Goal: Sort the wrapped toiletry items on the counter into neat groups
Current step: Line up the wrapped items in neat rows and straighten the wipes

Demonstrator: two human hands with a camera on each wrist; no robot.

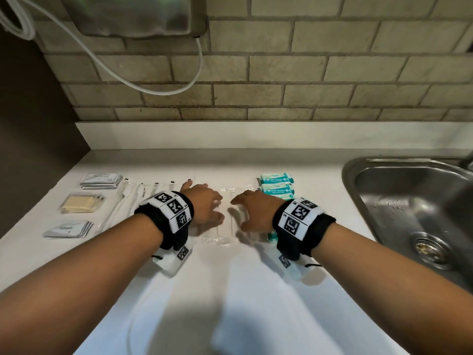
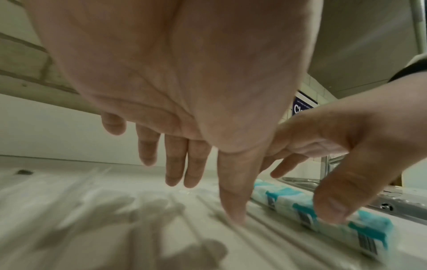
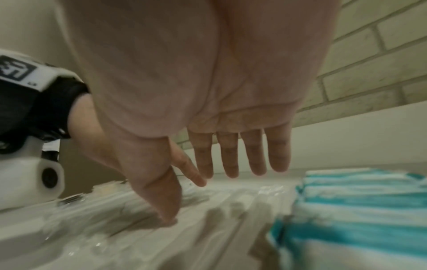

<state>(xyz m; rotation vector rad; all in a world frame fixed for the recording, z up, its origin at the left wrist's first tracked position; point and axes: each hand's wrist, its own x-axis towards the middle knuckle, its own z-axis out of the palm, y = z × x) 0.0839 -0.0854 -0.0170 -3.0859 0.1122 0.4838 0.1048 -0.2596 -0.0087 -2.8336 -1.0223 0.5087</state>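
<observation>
We hold our left hand (image 1: pixel 204 204) and right hand (image 1: pixel 252 211) spread, thumbs down on the clear-wrapped items (image 1: pixel 226 228) mid-counter (image 1: pixel 230 278). They are slick, so a sideways push could fan them into the 3 teal wipe packs (image 1: pixel 276 187) just beside (third half hidden). At left lie 3 sachet stacks (image 1: pixel 101 180).

Probably a kitchenette: steel sink (image 1: pixel 409 201), white counter (image 1: pixel 230 290), brick-tile wall (image 1: pixel 307 80).
</observation>
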